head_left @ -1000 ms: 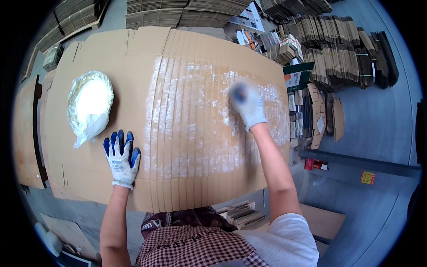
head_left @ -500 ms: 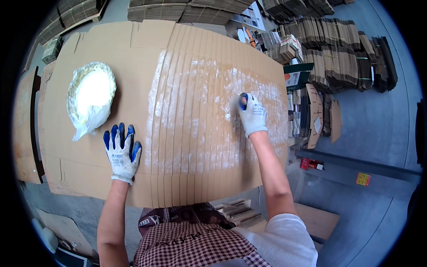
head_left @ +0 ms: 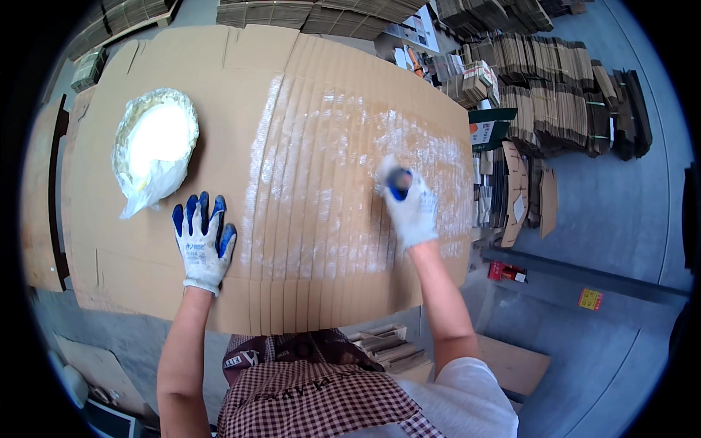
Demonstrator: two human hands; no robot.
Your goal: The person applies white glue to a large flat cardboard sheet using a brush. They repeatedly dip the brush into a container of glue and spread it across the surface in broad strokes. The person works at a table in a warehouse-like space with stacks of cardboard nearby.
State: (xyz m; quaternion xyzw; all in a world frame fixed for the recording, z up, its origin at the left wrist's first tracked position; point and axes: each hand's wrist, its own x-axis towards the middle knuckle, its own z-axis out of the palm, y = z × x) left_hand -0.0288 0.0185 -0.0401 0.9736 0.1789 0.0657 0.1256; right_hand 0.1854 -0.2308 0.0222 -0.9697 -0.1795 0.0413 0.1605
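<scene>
Flat sheets of brown cardboard (head_left: 219,109) lie overlapped in front of me, their fanned edges forming narrow parallel strips. White, wet-looking paste (head_left: 328,139) is smeared across the strips. My right hand (head_left: 410,201), in a white glove with blue-coated fingers, is closed round a brush-like tool (head_left: 389,166) over the pasted strips; motion blurs the tool, and the fingers hide part of it. My left hand (head_left: 204,244), gloved alike, rests flat with fingers spread on the bare cardboard left of the strips. Beyond it stands a plastic-lined bowl (head_left: 191,120) holding bright white paste (head_left: 161,139).
Bundled stacks of flat cardboard (head_left: 548,62) stand at the far right, with more stacks (head_left: 270,14) along the back. A green box (head_left: 504,120) sits by the sheets' right edge. A dark beam (head_left: 584,274) crosses the floor on the right.
My right hand and its tool have moved slightly toward me over the strips. The left hand stays flat on the cardboard. The whole view has shifted a little.
</scene>
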